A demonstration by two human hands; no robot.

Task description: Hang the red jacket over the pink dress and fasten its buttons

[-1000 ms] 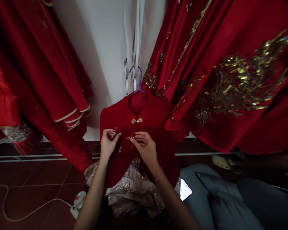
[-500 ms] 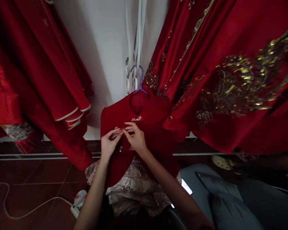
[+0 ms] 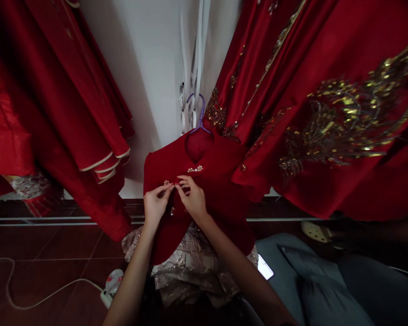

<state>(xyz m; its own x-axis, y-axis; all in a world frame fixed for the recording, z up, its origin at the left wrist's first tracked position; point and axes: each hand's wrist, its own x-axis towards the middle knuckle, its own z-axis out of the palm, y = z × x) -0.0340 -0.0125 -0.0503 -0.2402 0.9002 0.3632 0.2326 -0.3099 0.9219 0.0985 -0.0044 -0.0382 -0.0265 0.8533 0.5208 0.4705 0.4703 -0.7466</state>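
Observation:
A red waistcoat-like top (image 3: 221, 181) hangs on a purple hanger (image 3: 201, 113) in front of me. Pearl-beaded fastenings run down its front: one pearl fastening (image 3: 195, 169) shows below the neckline, another (image 3: 172, 211) lower down. Over the middle fastening, my left hand (image 3: 155, 203) pinches one side with thumb and forefinger. Opposite it, my right hand (image 3: 192, 197) pinches the other side, its remaining fingers lifted. The two sets of fingertips nearly meet; the small part between them is mostly hidden. Below the top spreads a shiny beige crinkled fabric (image 3: 187, 267).
Red garments (image 3: 88, 113) hang at the left, and a red garment with gold sequins (image 3: 347, 117) at the right. White straps (image 3: 197, 50) hang behind the hanger. A lit phone (image 3: 265, 268), denim-clad leg (image 3: 292, 258), clog (image 3: 315, 231) and power strip (image 3: 106, 299) lie lower.
The view has shifted very slightly. Both hands stay at the middle fastening, their fingertips having moved only a little.

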